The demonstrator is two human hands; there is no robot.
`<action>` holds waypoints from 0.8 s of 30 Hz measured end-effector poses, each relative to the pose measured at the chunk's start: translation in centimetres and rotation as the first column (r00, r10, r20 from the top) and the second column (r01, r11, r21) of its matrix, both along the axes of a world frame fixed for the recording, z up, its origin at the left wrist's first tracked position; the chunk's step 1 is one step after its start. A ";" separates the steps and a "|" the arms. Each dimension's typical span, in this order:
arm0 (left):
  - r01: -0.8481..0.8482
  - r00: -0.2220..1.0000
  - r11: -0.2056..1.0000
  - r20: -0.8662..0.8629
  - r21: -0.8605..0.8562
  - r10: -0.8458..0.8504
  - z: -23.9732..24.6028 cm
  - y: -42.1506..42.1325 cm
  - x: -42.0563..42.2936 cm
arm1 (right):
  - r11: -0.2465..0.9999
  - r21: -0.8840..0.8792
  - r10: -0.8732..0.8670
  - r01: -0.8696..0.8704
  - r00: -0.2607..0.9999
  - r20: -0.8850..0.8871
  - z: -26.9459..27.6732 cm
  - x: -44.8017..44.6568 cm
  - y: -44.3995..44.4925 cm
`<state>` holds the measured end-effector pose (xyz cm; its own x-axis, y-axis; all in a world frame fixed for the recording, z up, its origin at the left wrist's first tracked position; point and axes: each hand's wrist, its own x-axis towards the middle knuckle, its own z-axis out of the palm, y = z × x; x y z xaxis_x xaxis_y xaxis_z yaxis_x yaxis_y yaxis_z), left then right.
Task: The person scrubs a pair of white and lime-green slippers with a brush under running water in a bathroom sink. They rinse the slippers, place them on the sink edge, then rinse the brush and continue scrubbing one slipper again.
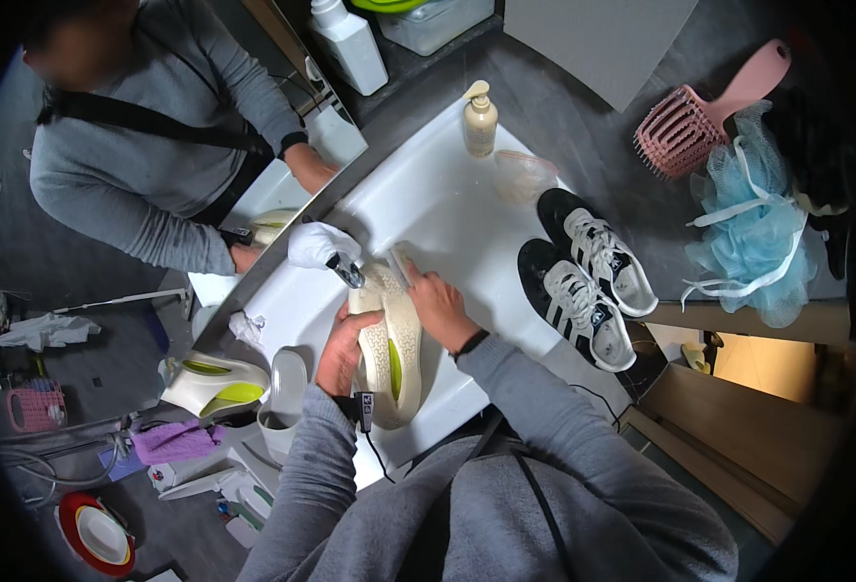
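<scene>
My left hand (341, 349) grips a cream shoe (402, 356) by its edge, with the patterned sole and a lime green inset turned up, over the white sink (464, 218). In my right hand (437, 305) is a pale brush (400, 263), held near the end of the sole; its far side is hard to make out. A metal faucet (346, 271) with white cloth (320, 245) around it stands just beyond the shoe. The matching cream shoe (217, 384) lies to the left, beside a translucent container (287, 382).
Black sneakers with white laces (581, 305) rest on the sink's right edge. A pump bottle (480, 124) and a plastic bag (524, 178) stand at the far corner. A pink hairbrush (704, 120) and blue mesh sponge (752, 225) lie at right. A mirror (202, 145) borders the sink's left.
</scene>
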<state>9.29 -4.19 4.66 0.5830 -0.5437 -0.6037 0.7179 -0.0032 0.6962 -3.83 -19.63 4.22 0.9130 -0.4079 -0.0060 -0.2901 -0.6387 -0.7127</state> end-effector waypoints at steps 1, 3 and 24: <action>-0.019 0.999 0.999 0.043 -0.026 0.020 0.1 0.0 -0.1 | 0.999 -0.021 -0.023 0.025 0.996 0.082 0.2 -0.3 0.1; -0.050 0.999 0.998 -0.010 -0.023 0.050 -0.1 0.2 -0.1 | 0.995 0.098 0.017 -0.007 0.995 -0.100 0.7 -1.6 0.5; 0.154 0.973 0.980 -0.190 0.124 -0.129 3.7 4.2 -0.8 | 0.892 -0.039 0.452 -0.451 0.892 0.023 3.6 0.2 -2.7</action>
